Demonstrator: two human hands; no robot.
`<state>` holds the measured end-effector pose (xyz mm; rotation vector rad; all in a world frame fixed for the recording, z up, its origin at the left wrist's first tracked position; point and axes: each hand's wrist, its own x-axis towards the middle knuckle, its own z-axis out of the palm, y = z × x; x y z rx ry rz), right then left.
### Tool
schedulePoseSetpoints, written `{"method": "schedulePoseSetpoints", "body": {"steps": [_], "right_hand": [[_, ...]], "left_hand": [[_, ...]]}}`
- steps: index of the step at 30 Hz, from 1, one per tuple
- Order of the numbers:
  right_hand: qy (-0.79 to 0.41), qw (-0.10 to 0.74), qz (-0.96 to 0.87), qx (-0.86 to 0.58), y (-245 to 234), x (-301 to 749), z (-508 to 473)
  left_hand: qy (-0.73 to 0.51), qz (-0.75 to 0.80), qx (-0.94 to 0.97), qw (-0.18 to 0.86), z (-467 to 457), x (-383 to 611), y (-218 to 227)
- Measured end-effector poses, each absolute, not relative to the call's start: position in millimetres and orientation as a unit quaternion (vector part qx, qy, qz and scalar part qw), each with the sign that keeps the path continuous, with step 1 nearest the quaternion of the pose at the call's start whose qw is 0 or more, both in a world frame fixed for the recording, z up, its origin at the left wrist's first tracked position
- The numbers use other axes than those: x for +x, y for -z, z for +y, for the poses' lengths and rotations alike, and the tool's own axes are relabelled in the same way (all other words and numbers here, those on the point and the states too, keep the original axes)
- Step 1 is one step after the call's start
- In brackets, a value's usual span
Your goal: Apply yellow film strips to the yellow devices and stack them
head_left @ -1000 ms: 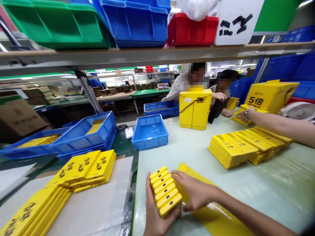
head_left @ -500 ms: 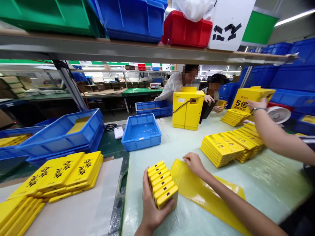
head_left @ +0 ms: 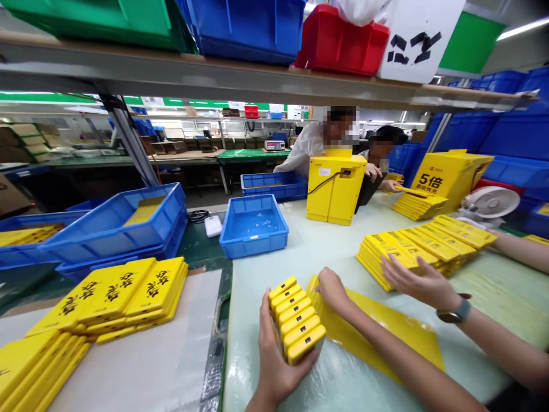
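**Entry: left hand (head_left: 278, 366) clamped on a stack of yellow rectangular cases (head_left: 295, 320)**

Reading the head camera from my remote station. The left hand wraps the near flank of the stack, fingers closed around it and thumb out of my sight. The right hand (head_left: 332, 289) has its fingers together at the stack's far flank, over the corner of a yellow sheet (head_left: 398, 335). I cannot tell whether it bears on the cases or only on the sheet. The underside of the stack is hidden, so contact with the pale green bench top (head_left: 328, 389) is unconfirmed.

Orientation: the cases stand face to face, with small dark slots on the ends turned up. The long axis of the stack runs away from me, tilted slightly left, towards the yellow cabinet (head_left: 337, 189).

Handling note: pressure should stay even across both flanks and along that axis, since a row this loose could fan out at its far end.

Around the cabinet: the sheet and stack lie on its near side, and an empty blue tray (head_left: 253, 229) sits to its left. Yellow case piles (head_left: 398, 254) lie to its right, with a co-worker's hand (head_left: 414, 283) spread just above them.
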<state>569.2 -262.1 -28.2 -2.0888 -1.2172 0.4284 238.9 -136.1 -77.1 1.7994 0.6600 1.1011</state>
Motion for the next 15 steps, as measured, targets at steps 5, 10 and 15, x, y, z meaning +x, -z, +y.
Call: {"method": "schedulePoseSetpoints", "body": {"steps": [5, 10, 15], "right_hand": [[-0.128, 0.182, -0.578, -0.785, 41, 617, -283], [-0.143, 0.216, -0.537, -0.803, 33, 587, -265], [-0.213, 0.433, -0.423, -0.767, -18, 562, -273]], "left_hand": [[-0.453, 0.269, 0.720, 0.452, -138, 239, 75], [-0.452, 0.262, 0.719, 0.458, -137, 238, 75], [-0.435, 0.245, 0.744, 0.443, -130, 235, 82]]}}
